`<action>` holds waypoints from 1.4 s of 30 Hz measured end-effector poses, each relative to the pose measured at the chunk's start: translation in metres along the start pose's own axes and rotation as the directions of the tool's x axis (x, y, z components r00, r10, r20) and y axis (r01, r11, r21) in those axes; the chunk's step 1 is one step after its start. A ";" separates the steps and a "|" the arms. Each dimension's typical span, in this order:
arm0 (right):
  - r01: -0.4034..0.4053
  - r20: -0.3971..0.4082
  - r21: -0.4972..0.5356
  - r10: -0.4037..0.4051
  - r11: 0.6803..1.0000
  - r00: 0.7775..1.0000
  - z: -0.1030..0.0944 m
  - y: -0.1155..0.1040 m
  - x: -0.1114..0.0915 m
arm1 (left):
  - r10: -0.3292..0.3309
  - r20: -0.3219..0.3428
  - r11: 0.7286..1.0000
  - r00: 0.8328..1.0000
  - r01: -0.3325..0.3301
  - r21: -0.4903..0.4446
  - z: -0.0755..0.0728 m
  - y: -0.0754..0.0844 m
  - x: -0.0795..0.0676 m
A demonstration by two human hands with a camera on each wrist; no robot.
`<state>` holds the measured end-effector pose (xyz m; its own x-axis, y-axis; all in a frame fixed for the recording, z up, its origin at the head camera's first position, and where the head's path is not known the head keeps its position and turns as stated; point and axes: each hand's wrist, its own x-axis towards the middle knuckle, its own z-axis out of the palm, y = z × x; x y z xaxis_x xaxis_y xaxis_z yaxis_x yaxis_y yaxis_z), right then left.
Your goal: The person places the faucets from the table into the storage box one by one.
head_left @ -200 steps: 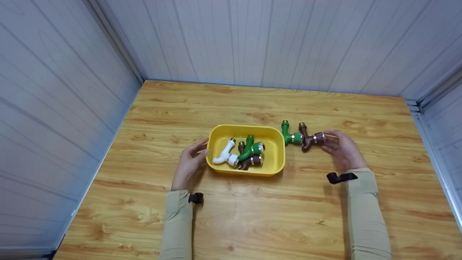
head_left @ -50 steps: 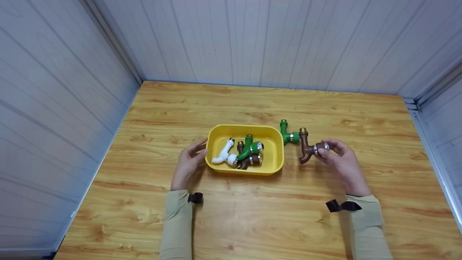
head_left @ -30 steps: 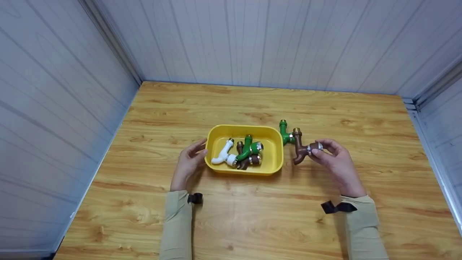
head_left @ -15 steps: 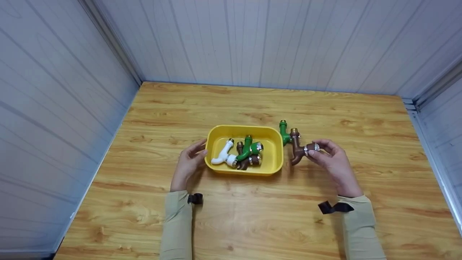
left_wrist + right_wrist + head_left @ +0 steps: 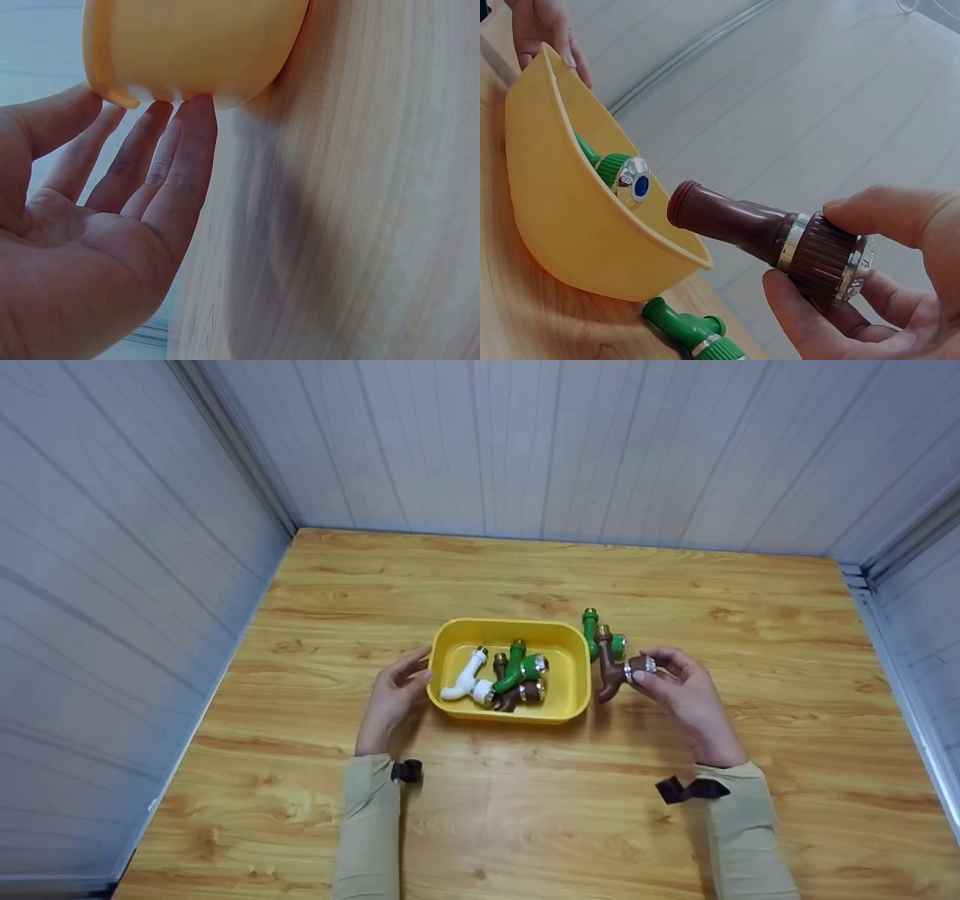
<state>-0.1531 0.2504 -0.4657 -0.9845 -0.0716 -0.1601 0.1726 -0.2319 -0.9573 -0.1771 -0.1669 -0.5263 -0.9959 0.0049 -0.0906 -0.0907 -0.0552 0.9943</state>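
My right hand (image 5: 694,701) pinches a brown plastic tap (image 5: 611,669) by its ribbed knob, between thumb and fingers. In the right wrist view this brown tap (image 5: 739,221) is held up off the table, its spout towards the yellow tub (image 5: 577,232). Inside the tub lie a white tap (image 5: 466,682), a green tap (image 5: 514,671) and another brown tap (image 5: 532,691) partly under the green one. With fairly straight fingers and the thumb by the rim, my left hand (image 5: 112,210) touches the tub's left end. A second green tap (image 5: 591,624) lies outside against the tub's right side, partly hidden.
The tub stands on a wood-grain table (image 5: 480,810). Pale panelled walls (image 5: 480,450) rise behind it and on both sides. Black straps (image 5: 691,790) stick out at both wrists.
The brown tap, first lying beside the green one as my right hand reached it, has been picked up, drawn towards me, then carried left towards the tub. My left hand stays put.
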 end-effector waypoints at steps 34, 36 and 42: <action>-0.053 0.076 -0.062 0.057 0.997 0.995 0.043 0.008 0.011 | 0.011 -0.003 0.999 1.000 -0.011 0.034 0.001 0.003 -0.001; -0.052 0.074 -0.062 0.056 0.997 0.996 0.045 0.007 0.011 | 0.017 -0.014 0.999 1.000 -0.016 0.032 0.001 0.000 0.000; -0.052 0.076 -0.069 0.057 0.996 0.995 0.049 0.008 0.011 | 0.021 -0.011 1.000 1.000 -0.021 0.016 0.001 0.001 0.000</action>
<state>-0.1614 0.2000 -0.4633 -0.9677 -0.1584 -0.1959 0.2210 -0.1604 -0.9620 -0.1769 -0.1659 -0.5257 -0.9975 -0.0069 -0.0699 -0.0695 -0.0398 0.9968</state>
